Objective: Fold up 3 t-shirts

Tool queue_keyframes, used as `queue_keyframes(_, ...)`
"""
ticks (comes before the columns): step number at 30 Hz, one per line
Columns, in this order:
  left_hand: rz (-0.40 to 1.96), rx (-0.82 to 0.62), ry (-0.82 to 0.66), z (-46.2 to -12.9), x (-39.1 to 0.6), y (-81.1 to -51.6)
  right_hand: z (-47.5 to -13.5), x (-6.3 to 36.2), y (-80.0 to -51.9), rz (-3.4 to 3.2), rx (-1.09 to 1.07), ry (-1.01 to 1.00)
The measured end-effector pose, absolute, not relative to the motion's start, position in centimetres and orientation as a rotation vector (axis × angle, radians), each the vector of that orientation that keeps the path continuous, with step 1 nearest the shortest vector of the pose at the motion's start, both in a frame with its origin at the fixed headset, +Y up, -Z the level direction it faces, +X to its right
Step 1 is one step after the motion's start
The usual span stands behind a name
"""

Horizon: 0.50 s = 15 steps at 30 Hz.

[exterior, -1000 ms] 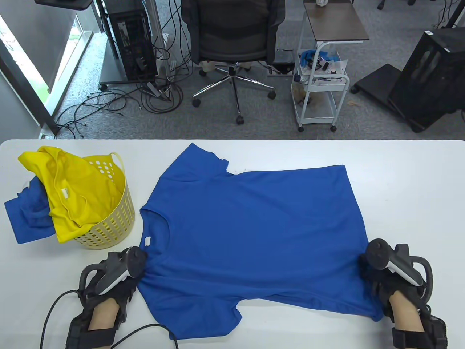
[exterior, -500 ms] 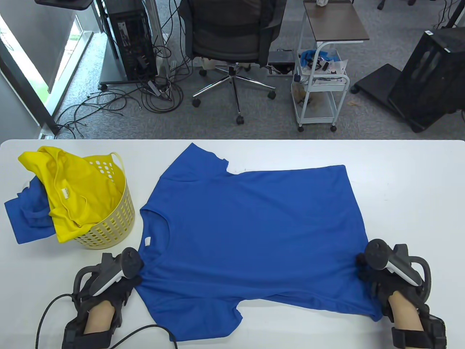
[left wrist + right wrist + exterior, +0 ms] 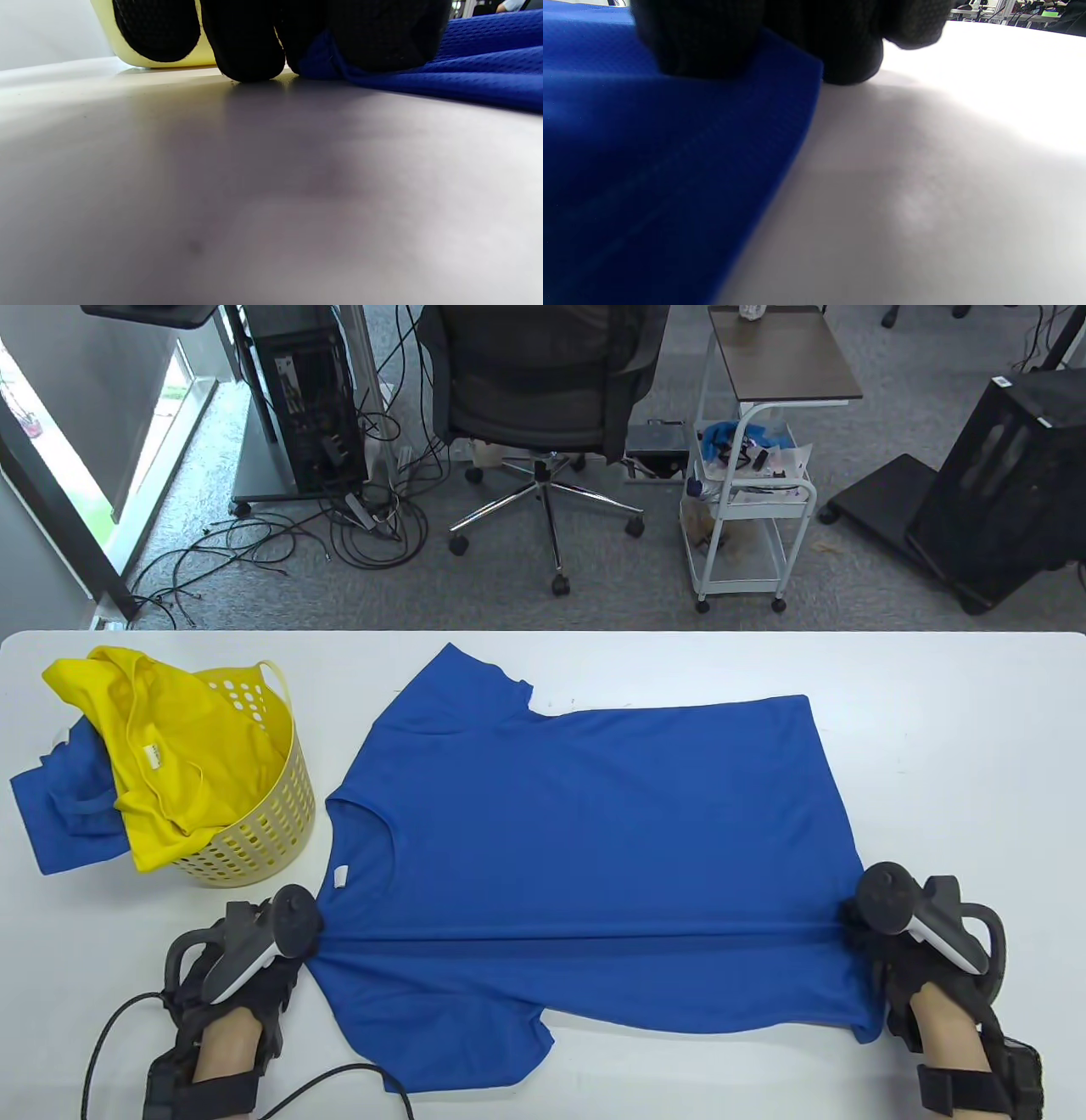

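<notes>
A blue t-shirt [image 3: 585,840] lies spread on the white table [image 3: 959,746], collar to the left, hem to the right. My left hand [image 3: 293,954] pinches its shoulder edge near the collar; the left wrist view shows blue cloth [image 3: 466,63] held between the gloved fingers [image 3: 242,46]. My right hand [image 3: 861,937] grips the hem at the right; the right wrist view shows fingers [image 3: 704,42] pressing on the blue cloth [image 3: 649,169]. A taut crease runs between the two hands. A yellow t-shirt [image 3: 161,746] and another blue t-shirt [image 3: 64,814] hang from a yellow basket [image 3: 263,831].
The basket stands at the table's left, close to my left hand. A glove cable [image 3: 339,1073] lies on the table near the front edge. An office chair [image 3: 543,398] and a white cart [image 3: 755,475] stand on the floor beyond the table.
My left hand moved a little left and back, pulling the shoulder. The shirt is now stretched tight with a straight crease between the hands. The right hand barely moved.
</notes>
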<state>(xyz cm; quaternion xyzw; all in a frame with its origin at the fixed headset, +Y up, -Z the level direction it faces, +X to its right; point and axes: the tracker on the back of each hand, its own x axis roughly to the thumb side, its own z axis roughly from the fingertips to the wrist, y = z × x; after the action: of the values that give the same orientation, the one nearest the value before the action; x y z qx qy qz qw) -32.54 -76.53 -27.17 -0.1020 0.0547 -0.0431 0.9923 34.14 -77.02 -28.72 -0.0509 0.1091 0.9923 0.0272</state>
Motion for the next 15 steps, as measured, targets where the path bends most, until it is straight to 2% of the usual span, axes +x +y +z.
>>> queue_keyframes(2, -0.079, -0.164, 0.118, -27.2, -32.8, -75.9, -28.7, 34.3, -76.5, 3.059, -0.177, 0.303)
queue_keyframes(3, -0.046, -0.102, 0.121, -27.2, -32.9, -75.0, -28.6, 34.3, -75.9, 3.057, -0.188, 0.197)
queue_keyframes(5, 0.011, 0.095, 0.118, -26.6, -33.1, -72.7, -28.0, 34.6, -73.3, 2.999, -0.191, -0.163)
queue_keyframes(7, 0.037, 0.308, 0.107, -25.5, -33.1, -70.5, -26.6, 34.8, -70.5, 2.887, -0.205, -0.682)
queue_keyframes(8, 0.030, 0.413, 0.102, -24.9, -33.1, -69.6, -26.2, 34.8, -69.7, 2.864, -0.194, -0.808)
queue_keyframes(9, -0.008, 0.457, 0.097, -24.5, -33.1, -69.2, -25.8, 34.8, -69.3, 2.865, -0.173, -0.879)
queue_keyframes(10, -0.037, 0.436, 0.094, -24.5, -33.0, -69.2, -25.9, 34.8, -69.3, 2.882, -0.153, -0.836)
queue_keyframes(12, -0.081, 0.252, 0.084, -25.2, -33.0, -70.7, -26.7, 34.7, -70.9, 2.958, -0.074, -0.510)
queue_keyframes(13, -0.089, 0.160, 0.089, -25.5, -33.0, -71.3, -27.2, 34.8, -71.7, 2.994, -0.051, -0.314)
queue_keyframes(14, -0.076, 0.048, 0.074, -25.9, -33.0, -72.4, -27.8, 34.7, -73.2, 3.005, -0.016, 0.067)
queue_keyframes(15, -0.078, -0.038, 0.063, -26.3, -33.0, -73.0, -28.0, 34.7, -74.0, 2.999, -0.046, 0.223)
